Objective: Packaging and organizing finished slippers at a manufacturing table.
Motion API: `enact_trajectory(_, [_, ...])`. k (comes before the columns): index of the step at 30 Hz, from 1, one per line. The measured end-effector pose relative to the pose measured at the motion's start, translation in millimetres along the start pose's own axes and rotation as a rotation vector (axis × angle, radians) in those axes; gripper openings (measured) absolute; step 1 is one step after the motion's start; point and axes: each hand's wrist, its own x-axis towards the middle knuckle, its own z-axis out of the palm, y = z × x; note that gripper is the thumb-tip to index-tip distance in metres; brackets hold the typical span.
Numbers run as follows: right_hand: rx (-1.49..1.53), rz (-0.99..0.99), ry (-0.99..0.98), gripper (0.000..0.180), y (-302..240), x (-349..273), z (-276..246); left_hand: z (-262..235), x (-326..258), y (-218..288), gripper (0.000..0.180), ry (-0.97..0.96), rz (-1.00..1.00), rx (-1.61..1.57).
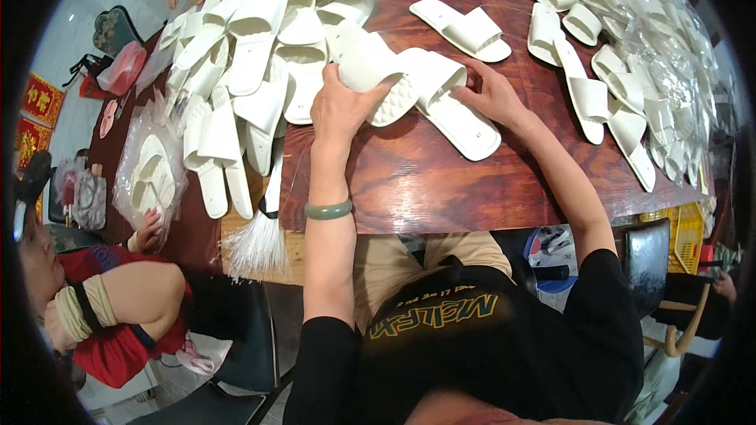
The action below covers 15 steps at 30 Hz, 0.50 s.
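Observation:
My left hand [344,102] is closed round the side of a white slipper [364,59], thumb across its strap. Part of that slipper's textured sole shows beyond the thumb. Beside it, my right hand [490,96] grips another white slipper [465,126] at the edge of its strap, fingers curled and partly hidden. The toe of this second slipper points toward me, low over the reddish wooden table [362,201]. The two slippers meet or overlap between my hands. A single white slipper [463,30] lies just beyond my right hand.
Loose white slippers [256,20] are heaped at the left. More slippers [587,94] lie on the right beside a pile in clear plastic bags [669,55]. A bundle of white ties [264,240] hangs over the front edge. At left, a person in red [118,307] handles a bagged slipper [152,173].

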Motion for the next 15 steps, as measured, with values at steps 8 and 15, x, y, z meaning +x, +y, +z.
enact_trajectory(8, [-0.252, -0.205, -0.122, 0.030, 2.5, 25.5, -39.2, -30.9, -8.5, -14.0, 0.087, -0.212, 0.115, 0.061])
enact_trajectory(15, [-0.052, -0.481, -0.920, 0.025, -47.0, 28.2, -65.5, -27.7, -14.2, -15.7, 0.082, -0.596, 0.528, 0.131])
